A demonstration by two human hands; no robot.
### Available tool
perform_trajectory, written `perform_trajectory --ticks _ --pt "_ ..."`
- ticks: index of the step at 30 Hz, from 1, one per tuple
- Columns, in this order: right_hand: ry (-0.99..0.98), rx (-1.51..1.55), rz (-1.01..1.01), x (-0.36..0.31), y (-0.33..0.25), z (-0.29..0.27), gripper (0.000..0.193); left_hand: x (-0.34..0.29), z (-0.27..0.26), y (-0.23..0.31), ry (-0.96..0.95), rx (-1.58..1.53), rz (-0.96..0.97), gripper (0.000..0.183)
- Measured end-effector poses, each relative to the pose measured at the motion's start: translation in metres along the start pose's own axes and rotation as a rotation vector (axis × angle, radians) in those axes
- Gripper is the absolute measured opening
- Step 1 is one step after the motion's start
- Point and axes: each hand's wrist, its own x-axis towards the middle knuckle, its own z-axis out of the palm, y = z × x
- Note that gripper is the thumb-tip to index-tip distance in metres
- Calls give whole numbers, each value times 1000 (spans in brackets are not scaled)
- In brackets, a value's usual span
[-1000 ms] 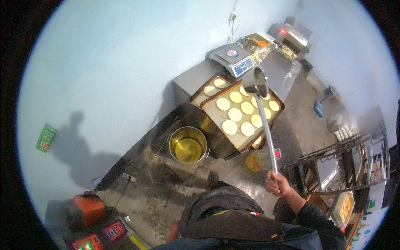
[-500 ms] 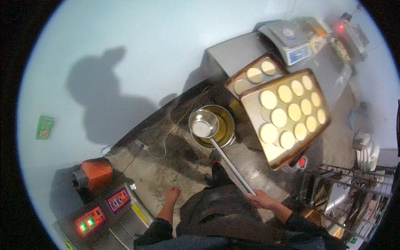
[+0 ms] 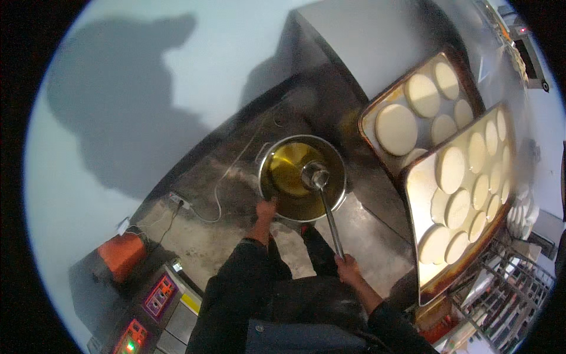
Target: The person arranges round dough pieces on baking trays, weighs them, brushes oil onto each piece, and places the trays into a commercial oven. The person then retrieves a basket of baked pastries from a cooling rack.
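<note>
My right hand is closed round the lower end of a long metal handle. At its far end, the ladle's round bowl dips inside a wide steel pot on the floor. Yellow liquid that looks like oil lies in the pot, and the ladle's bowl is tilted in it, partly hidden. My left hand is at the pot's near left rim; its fingers are too blurred to show whether they grip it.
Right of the pot, a baking tray of pale round dough discs overlaps a second tray with more discs. A white cable crosses the floor. Lower left stand an orange object and a machine with lit control panels. A wire rack stands lower right.
The ladle's bowl has gone from above the pot's left rim down into the liquid. My left hand has moved forward to the rim. My view has shifted closer to the pot.
</note>
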Motion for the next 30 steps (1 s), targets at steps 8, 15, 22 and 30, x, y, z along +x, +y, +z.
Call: perform_trajectory --ticks 8,15,22,30 --pt "130 3 -34 66 13 15 37 -22 22 26 232 -165 36 36" --pt "-61 213 161 42 -50 24 38 -85 16 39 342 -251 77 31" --pt "-345 910 330 68 -49 44 37 -111 11 57 360 -224 103 20" --pt "-215 841 218 93 -57 71 37 -85 25 17 358 -257 236 25"
